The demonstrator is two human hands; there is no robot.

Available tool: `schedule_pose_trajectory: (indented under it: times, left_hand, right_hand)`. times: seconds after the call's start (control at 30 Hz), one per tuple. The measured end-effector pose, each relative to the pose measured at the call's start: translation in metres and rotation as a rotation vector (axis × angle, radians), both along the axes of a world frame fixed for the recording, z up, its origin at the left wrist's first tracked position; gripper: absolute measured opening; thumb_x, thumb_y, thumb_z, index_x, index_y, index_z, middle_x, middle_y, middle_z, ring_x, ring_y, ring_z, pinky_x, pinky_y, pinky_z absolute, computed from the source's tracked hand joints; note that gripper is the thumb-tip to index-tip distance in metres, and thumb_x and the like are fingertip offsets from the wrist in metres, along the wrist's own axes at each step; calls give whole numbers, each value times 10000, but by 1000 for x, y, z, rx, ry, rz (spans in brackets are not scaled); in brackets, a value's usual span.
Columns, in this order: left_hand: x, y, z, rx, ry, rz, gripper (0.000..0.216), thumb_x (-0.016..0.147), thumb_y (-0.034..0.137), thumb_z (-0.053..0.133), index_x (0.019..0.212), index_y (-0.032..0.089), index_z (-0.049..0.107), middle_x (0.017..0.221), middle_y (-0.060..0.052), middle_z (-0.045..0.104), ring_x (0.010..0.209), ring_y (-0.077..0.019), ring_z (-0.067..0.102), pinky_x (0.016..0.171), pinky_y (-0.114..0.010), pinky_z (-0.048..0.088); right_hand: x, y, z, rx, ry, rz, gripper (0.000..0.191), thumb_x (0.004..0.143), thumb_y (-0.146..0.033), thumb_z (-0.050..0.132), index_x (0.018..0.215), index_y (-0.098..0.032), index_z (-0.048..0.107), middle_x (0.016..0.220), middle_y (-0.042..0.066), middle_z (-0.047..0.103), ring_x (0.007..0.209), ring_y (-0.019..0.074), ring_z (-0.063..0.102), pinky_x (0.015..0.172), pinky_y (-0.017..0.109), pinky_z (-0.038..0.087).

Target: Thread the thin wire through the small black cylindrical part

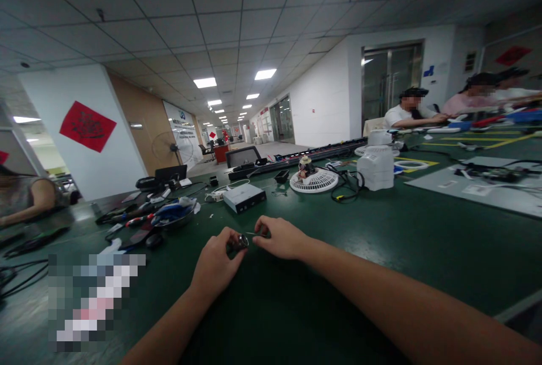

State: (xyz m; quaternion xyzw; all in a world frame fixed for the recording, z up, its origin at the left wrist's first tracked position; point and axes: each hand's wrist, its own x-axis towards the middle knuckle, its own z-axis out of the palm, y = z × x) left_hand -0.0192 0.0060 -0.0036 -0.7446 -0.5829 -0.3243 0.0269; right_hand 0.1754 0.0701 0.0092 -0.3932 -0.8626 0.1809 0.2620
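Note:
Just above the green table top, my left hand (215,259) is closed around a small dark cylinder (242,242) with a shiny round rim, its end facing right. Its exact kind is too small to make out. A thin pointed metal tool (256,234) is pinched in my right hand (277,238), its tip pointing left at the cylinder's rim. Whether the tip touches the rim I cannot tell. Beyond both hands lies a silver and black box-shaped drive (244,198).
A white fan grille with a motor (313,179) and a white plastic housing (376,167) stand farther back. Tools and a blue cloth (173,211) clutter the left, near a black mouse (154,240). A grey panel (478,187) lies right. Several people sit around the table.

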Motion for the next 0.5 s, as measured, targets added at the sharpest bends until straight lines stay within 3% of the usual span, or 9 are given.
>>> schedule_pose_trajectory:
  times: [0.13, 0.27, 0.5]
  left_hand:
    - [-1, 0, 0, -31, -6, 37, 162, 786, 304, 630, 905, 224, 555, 860, -18, 671, 798, -214, 632, 707, -332, 477]
    - [-1, -2, 0, -49, 15, -37, 186, 769, 292, 650, 926, 233, 570, 894, -18, 677, 831, -216, 631, 720, -329, 479]
    - [1, -2, -1, -68, 40, -48, 200, 776, 286, 646, 956, 232, 578, 915, -21, 673, 839, -221, 615, 733, -337, 465]
  right_hand:
    - [3, 4, 1, 111, -89, 30, 170, 863, -269, 554, 944, -240, 701, 903, 33, 726, 788, 189, 647, 646, 276, 415]
    - [4, 3, 4, 172, -98, 116, 185, 862, -280, 569, 969, -261, 718, 893, 23, 726, 792, 187, 639, 662, 267, 420]
    - [7, -1, 7, 311, -236, 90, 198, 826, -285, 574, 932, -257, 739, 858, 45, 719, 788, 223, 627, 654, 297, 408]
